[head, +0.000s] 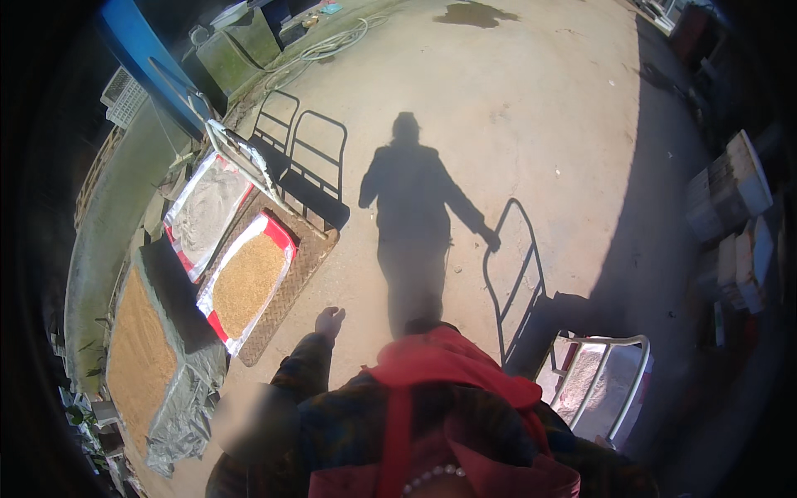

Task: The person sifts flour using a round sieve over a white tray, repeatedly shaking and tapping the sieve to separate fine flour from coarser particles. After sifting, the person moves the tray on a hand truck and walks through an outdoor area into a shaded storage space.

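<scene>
My left hand [330,324] hangs beside my body with nothing in it, its fingers loosely apart. It is nearest a platform trolley [314,267] with a rusty tread-plate deck. On that deck lies an open sack of golden grain [249,283], beside an open sack of pale grey powder [208,205]. Only a sliver of my right hand [602,441] shows, at the tubular metal handle [641,367] of another trolley on my right. In the shadow, my right arm reaches to that handle. Behind its bars is a sack of pinkish-white powder [591,380].
A heap of brown material [140,355] lies at left, edged by grey plastic sheeting [190,414]. A coiled hose [336,43] rests near a blue post [146,56]. White plastic crates [728,187] stand in shade at right. A wet patch [476,14] marks the concrete ahead.
</scene>
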Available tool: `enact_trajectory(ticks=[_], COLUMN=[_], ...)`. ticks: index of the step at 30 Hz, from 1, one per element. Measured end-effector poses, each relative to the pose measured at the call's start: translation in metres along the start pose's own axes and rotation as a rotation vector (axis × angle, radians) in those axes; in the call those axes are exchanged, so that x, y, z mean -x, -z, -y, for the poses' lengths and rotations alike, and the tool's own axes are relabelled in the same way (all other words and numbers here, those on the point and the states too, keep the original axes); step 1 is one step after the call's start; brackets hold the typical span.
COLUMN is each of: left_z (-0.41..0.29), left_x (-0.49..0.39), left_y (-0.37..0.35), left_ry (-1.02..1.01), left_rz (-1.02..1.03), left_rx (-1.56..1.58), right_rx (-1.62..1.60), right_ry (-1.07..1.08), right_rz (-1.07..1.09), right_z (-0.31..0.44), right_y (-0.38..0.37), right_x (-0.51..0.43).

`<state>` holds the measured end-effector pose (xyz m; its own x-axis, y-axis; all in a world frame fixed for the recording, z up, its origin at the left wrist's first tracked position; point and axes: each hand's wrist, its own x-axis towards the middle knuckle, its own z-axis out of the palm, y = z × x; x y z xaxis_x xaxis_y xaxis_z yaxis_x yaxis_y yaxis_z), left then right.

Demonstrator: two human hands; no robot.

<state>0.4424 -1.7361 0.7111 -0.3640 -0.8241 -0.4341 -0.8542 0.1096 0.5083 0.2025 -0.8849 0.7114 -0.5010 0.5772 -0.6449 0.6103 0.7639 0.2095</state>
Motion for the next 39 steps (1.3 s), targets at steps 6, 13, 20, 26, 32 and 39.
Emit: enact_trajectory(ticks=[6,13,20,26,32,39], left_z=[0.014,-0.064,-0.252,-0.489,-0.600,-0.632], left_x=[-0.071,-0.199,-0.365,-0.455,-0.439,-0.385], left_y=[0.064,0.133,0.141,0.120,0.047,-0.052], left_ry=[0.268,0.102,-0.063,-0.550,-0.404,-0.399], left_rz=[0.244,0.253,0.317,0.350,0.522,0.586], left_rx=[-0.386,-0.445,-0.013,-0.165,-0.256,-0.399], right_rx=[-0.079,-0.167,-0.209,-0.304,-0.337,-0.417], right_ry=[-0.235,-0.433,-0.669,-0.769,-0.698,-0.669], right_rz=[-0.111,-0.230,-0.358,-0.308,-0.445,-0.505], right_z=[0.082,0.196,0.250,0.302,0.306,0.232], right_y=[0.037,0.080,0.112,0.170,0.251,0.159], right_x=[0.069,0.154,0.242,0.310,0.336,0.277])
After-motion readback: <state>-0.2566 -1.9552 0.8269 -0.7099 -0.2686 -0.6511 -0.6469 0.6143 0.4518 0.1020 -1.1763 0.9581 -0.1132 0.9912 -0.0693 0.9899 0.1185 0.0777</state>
